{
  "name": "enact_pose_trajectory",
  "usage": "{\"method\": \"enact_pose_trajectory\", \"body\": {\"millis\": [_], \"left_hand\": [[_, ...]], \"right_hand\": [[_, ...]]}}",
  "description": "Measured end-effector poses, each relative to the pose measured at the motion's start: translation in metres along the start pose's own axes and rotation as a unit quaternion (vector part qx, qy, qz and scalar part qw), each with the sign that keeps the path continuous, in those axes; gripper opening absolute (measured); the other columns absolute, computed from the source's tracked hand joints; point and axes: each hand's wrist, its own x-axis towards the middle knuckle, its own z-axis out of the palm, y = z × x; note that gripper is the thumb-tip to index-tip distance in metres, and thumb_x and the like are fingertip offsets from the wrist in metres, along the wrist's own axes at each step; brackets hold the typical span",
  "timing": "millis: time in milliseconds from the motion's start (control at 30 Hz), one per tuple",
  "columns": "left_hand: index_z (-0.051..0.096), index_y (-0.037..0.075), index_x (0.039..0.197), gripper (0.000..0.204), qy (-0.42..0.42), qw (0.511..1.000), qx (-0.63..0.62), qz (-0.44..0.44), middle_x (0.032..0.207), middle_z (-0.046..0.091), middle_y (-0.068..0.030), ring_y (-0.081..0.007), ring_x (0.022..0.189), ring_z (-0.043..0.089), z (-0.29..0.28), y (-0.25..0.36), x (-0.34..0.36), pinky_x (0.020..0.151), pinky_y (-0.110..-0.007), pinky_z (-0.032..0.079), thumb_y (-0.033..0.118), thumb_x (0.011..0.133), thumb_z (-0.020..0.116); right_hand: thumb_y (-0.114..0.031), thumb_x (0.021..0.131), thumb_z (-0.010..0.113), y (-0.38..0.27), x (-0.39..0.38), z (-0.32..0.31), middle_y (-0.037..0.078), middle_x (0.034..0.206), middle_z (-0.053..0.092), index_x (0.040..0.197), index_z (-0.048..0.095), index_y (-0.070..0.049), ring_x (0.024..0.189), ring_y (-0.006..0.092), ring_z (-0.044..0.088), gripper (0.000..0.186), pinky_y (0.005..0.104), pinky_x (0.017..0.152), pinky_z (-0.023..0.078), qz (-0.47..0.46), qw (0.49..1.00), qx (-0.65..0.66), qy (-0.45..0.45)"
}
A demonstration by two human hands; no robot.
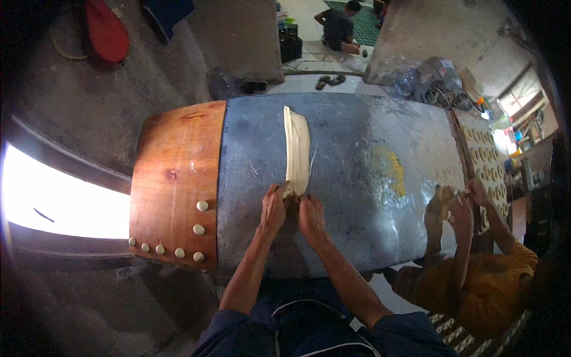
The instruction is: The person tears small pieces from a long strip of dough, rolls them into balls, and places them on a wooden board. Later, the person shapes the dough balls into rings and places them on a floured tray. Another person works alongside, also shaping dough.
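A long, pale strip of dough (298, 146) lies lengthwise on the grey tabletop (256, 149), its far end flat and wide with a fold along the left side. At the near end, my left hand (273, 209) is closed on the dough's left side, its fingers bent around a bunched part. My right hand (311, 215) is closed at the right of the same end, close beside the left. The fingertips partly hide the dough between them. Small round dough pieces (198, 229) sit along the near and right sides of the orange wooden board (178, 149) at the left.
A co-worker in a mustard shirt (476, 291) works at the right, hands over the table. Beyond stands a tray (480, 156) with several ring-shaped dough pieces. A yellow greasy patch (389, 169) marks the tabletop. Another person (339, 27) sits on the floor past the doorway.
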Motion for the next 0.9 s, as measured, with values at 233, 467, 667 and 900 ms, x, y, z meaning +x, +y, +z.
{"method": "enact_pose_trajectory", "body": {"millis": [233,467,667,900], "left_hand": [[0.069,0.002,0.095,0.017,-0.049,0.997,-0.027,-0.056,0.088,0.063,-0.0149,-0.0341,0.077,0.061,-0.064,0.021,-0.110,0.070,-0.044,0.048,0.016,0.089,0.076],[0.063,0.002,0.102,0.022,-0.025,0.976,0.209,-0.048,0.118,0.053,-0.0181,-0.0366,0.102,0.051,-0.071,-0.008,-0.101,0.090,-0.048,0.039,0.016,0.090,0.075],[0.056,-0.002,0.105,0.019,-0.013,0.998,0.035,0.044,0.108,0.053,-0.0207,-0.0374,0.095,0.052,0.002,-0.012,-0.176,0.086,-0.050,0.042,0.008,0.094,0.066],[0.053,-0.004,0.108,0.022,0.046,0.994,0.085,-0.048,0.100,0.053,-0.0207,-0.0376,0.086,0.052,0.000,0.004,-0.117,0.080,-0.051,0.044,0.007,0.094,0.065]], "right_hand": [[-0.022,0.088,0.077,-0.013,-0.094,-0.100,0.014,0.105,0.073,0.105,0.065,-0.004,0.084,0.0318,0.069,0.028,0.0452,0.076,0.049,0.132,0.874,0.384,-0.267],[-0.027,0.096,0.064,0.035,-0.101,-0.090,0.019,0.105,0.059,0.107,0.061,-0.003,0.101,0.0358,0.056,0.027,0.0499,0.092,0.041,-0.022,0.991,-0.131,-0.021],[-0.015,0.092,0.061,0.050,-0.167,0.012,0.020,0.104,0.056,0.107,0.058,-0.003,0.102,0.0378,0.053,0.019,0.0529,0.092,0.039,0.011,0.977,0.080,-0.198],[-0.018,0.091,0.061,0.023,-0.041,-0.041,0.023,0.107,0.058,0.101,0.059,0.000,0.109,0.0369,0.055,0.021,0.0533,0.091,0.042,0.132,0.965,0.025,-0.227]]}}
